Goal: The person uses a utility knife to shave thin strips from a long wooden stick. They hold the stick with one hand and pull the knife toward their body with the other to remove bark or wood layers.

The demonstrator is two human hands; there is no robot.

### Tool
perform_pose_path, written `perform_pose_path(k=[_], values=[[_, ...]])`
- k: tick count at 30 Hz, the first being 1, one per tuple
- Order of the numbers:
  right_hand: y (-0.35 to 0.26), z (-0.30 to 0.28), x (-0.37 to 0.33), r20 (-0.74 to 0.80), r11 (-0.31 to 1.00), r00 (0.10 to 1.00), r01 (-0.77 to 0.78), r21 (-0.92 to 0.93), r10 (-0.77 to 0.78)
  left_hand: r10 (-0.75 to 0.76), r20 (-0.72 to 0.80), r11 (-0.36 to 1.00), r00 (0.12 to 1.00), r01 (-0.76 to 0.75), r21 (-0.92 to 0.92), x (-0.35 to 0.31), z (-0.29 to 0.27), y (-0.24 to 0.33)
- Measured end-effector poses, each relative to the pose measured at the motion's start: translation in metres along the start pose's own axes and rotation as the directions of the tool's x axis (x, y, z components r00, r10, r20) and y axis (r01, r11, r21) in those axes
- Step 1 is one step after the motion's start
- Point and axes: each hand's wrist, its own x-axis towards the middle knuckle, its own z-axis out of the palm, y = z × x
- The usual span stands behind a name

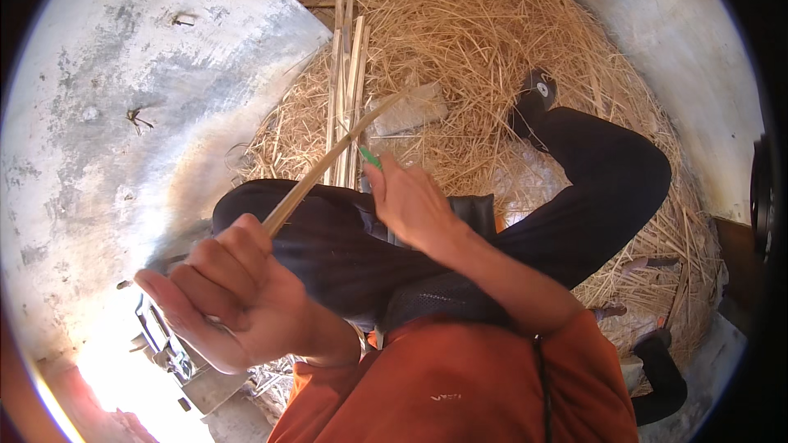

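A long, pale bamboo strip slants up and away across my lap. My left hand is closed in a fist round its near end. My right hand grips a small tool by its green handle, just right of the strip. The tool's working end is too thin and blurred to make out, and I cannot tell whether it touches the strip. Below both hands are my bent legs in dark trousers.
Several long split strips lie ahead, left of a flat greyish block. Loose straw-like shavings cover the floor. A worn whitish wall stands at left, another pale wall at right. A metal device sits at lower left.
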Motion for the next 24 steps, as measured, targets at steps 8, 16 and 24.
perform_pose_path(k=[8,16,24], values=[[0.074,0.030,0.054,0.136,0.875,0.990,0.093,-0.474,-0.032,-0.013,0.037,0.999,0.999,0.015,-0.044,-0.003,-0.001,0.003],[0.083,0.000,0.053,0.104,0.984,0.984,-0.136,-0.112,0.148,0.024,-0.047,1.000,0.999,-0.024,-0.013,0.005,-0.013,0.004],[-0.064,-0.064,-0.024,0.329,0.954,0.942,-0.034,0.299,-0.069,0.082,0.257,0.996,0.963,-0.073,-0.042,0.013,-0.017,-0.008]])
